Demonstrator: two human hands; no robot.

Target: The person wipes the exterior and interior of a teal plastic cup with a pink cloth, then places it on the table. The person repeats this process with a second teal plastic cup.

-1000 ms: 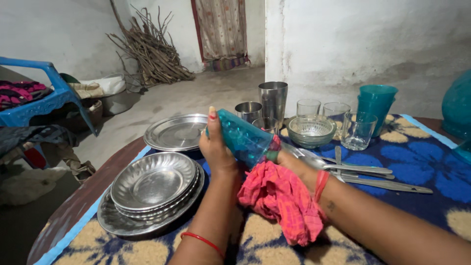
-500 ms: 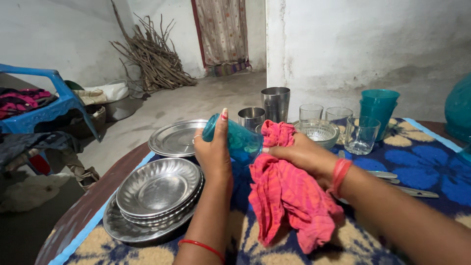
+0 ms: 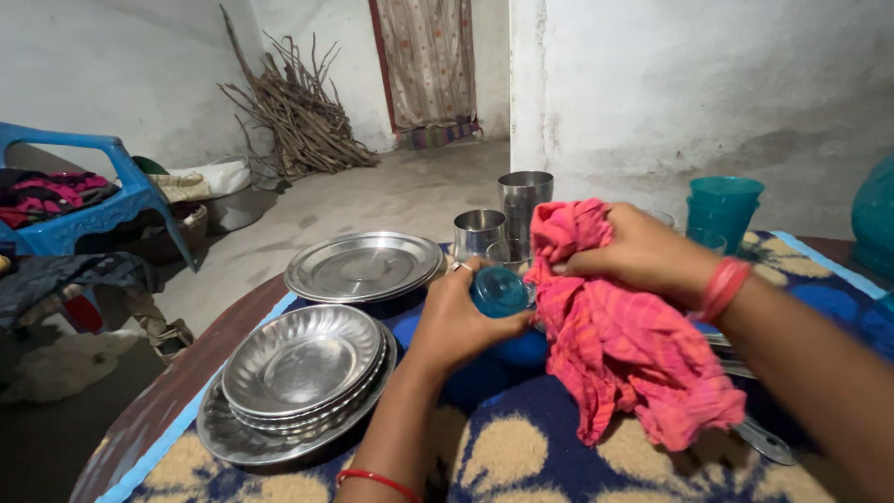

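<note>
My left hand (image 3: 458,317) grips a teal plastic tumbler (image 3: 500,292), which stands with its base up near the middle of the table. My right hand (image 3: 643,250) holds a pink-red checked cloth (image 3: 624,335) bunched up just right of the tumbler; the cloth hangs down over the blue flowered mat (image 3: 521,438) and hides the glass bowl and spoons behind it.
A stack of steel bowls and plates (image 3: 298,368) sits to the left, with a flat steel plate (image 3: 363,265) behind it. Steel tumblers (image 3: 524,200) stand at the back. Stacked teal cups (image 3: 722,207) and a teal jug (image 3: 875,214) are at right. A blue chair (image 3: 79,210) stands off the table, left.
The tumbler has gone from tilted in the air, with the cloth inside it, to base-up on the table. My right hand has pulled the cloth out and lifted it.
</note>
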